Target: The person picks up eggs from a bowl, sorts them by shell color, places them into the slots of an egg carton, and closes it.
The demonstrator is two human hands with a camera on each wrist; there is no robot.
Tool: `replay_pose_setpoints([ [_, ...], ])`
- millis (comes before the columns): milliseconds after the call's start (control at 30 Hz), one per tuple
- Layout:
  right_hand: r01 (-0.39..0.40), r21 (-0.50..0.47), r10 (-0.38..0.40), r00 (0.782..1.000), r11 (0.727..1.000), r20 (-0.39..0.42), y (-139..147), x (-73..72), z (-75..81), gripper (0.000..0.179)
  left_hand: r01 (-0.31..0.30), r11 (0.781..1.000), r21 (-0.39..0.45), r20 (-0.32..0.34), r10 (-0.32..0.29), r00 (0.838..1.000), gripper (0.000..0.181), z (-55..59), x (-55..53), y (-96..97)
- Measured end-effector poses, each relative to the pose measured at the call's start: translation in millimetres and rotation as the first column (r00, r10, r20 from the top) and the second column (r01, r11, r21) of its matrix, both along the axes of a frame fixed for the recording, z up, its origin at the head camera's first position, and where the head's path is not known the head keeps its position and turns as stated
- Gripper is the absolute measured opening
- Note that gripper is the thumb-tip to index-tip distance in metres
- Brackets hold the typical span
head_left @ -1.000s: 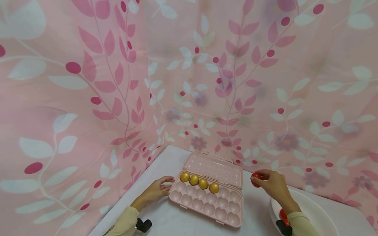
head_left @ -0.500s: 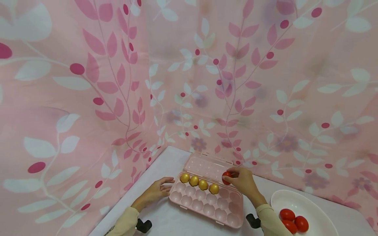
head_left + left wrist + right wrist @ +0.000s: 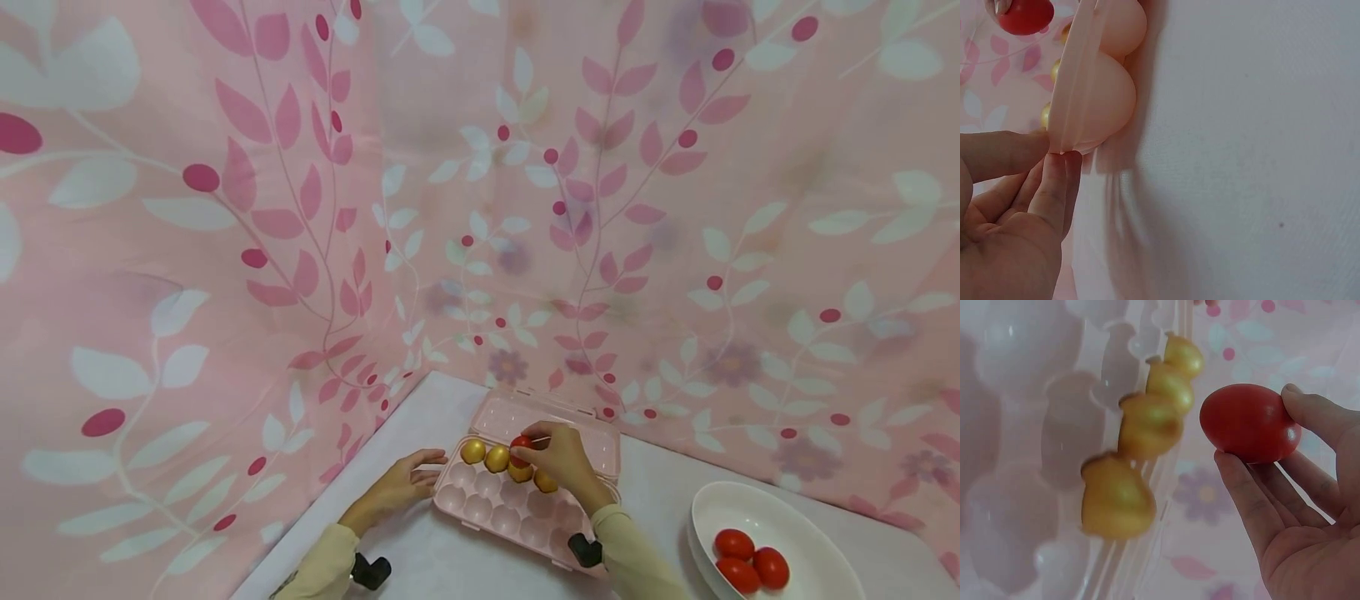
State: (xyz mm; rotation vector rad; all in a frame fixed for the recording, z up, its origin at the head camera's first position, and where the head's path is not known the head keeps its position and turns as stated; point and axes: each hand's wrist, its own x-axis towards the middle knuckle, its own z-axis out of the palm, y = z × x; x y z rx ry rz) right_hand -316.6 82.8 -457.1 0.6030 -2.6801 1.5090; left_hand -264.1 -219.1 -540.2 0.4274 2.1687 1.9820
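A red egg (image 3: 521,451) is pinched between the thumb and fingers of my right hand (image 3: 564,460), close over the golden eggs in the head view. In the right wrist view the red egg (image 3: 1249,422) is level, its far end free of the fingers. Several golden eggs (image 3: 1119,503) sit in the back row of a pink egg carton (image 3: 491,527), the row along the lid. My left hand (image 3: 399,490) is at the carton's left end. Its thumb and fingertips pinch the carton's rim (image 3: 1071,119) in the left wrist view.
The carton's clear pink lid (image 3: 498,417) lies open behind it, toward the curtain. At the right stands a white bowl (image 3: 813,546) with 3 red eggs (image 3: 771,568) in it. A floral pink curtain (image 3: 450,208) borders the white table (image 3: 420,554) behind and at the left.
My right hand has carried the red egg leftward from near the bowl, across the carton's right end, to over the golden eggs. My left hand stays at the carton.
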Motion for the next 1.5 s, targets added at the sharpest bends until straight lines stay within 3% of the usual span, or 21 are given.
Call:
replay_pose_setpoints([
  [433, -0.079, -0.069, 0.084, 0.993, 0.995, 0.079, -45, -5.3, -16.8, 0.029, 0.002, 1.000, -0.006, 0.005, -0.002, 1.000, 0.062, 1.1, -0.2, 0.3],
  [700, -0.146, -0.067, 0.148, 0.988, 0.987, 0.031, -69, -3.0, -32.8, 0.032, 0.005, 1.000, -0.002, -0.008, -0.005, 1.000, 0.062, -0.7, 2.3, -0.2],
  [933, -0.089, 0.021, 0.089, 0.996, 0.996, 0.019, -81, 2.2, -39.5, 0.030, 0.010, 1.000, 0.028, 0.003, -0.010, 1.000, 0.063, 0.4, 2.1, 0.7],
  [1167, -0.099, -0.008, 0.099, 0.995, 0.995, 0.034, -89, 2.3, -46.4, 0.026, 0.011, 0.999, 0.046, 0.003, -0.012, 1.000, 0.064, -0.2, 0.5, -1.0],
  [1300, -0.100, 0.018, 0.099, 0.993, 0.995, 0.058, -91, 2.5, -50.3, 0.027, 0.007, 0.999, 0.041, 0.008, -0.007, 1.000, 0.064, -0.9, 0.7, -1.3],
  [1500, -0.108, 0.062, 0.107, 0.994, 0.992, 0.030, -92, 3.4, -55.4, 0.028, -0.002, 0.999, 0.042, 0.004, 0.002, 1.000, 0.062, -0.5, 1.7, 0.2],
])
